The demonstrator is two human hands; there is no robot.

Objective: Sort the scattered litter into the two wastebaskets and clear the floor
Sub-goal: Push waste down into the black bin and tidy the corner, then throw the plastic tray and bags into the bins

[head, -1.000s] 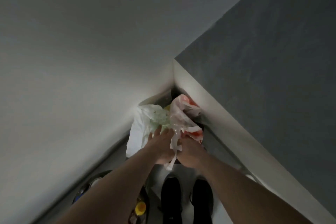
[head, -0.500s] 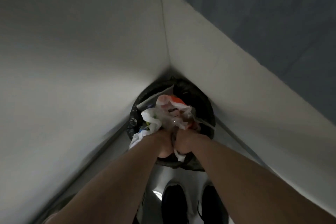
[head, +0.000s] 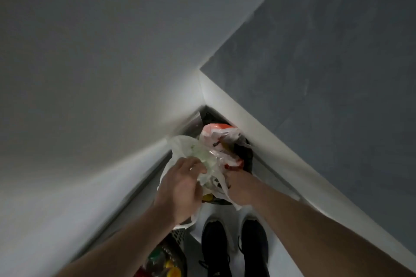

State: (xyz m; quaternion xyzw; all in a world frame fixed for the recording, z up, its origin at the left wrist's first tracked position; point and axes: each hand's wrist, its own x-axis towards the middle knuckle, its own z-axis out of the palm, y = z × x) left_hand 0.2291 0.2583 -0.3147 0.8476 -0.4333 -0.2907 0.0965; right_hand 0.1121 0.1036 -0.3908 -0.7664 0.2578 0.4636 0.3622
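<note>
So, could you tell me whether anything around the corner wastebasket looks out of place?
Yes. The plastic bags pile up above the black wastebasket in the corner instead of sitting inside; a white one drapes over its left side. Both the left hand and right hand grip them.

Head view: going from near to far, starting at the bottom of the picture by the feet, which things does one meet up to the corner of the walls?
Black shoes → left hand → white plastic bag → orange-and-white plastic bag → corner of the walls.
</note>
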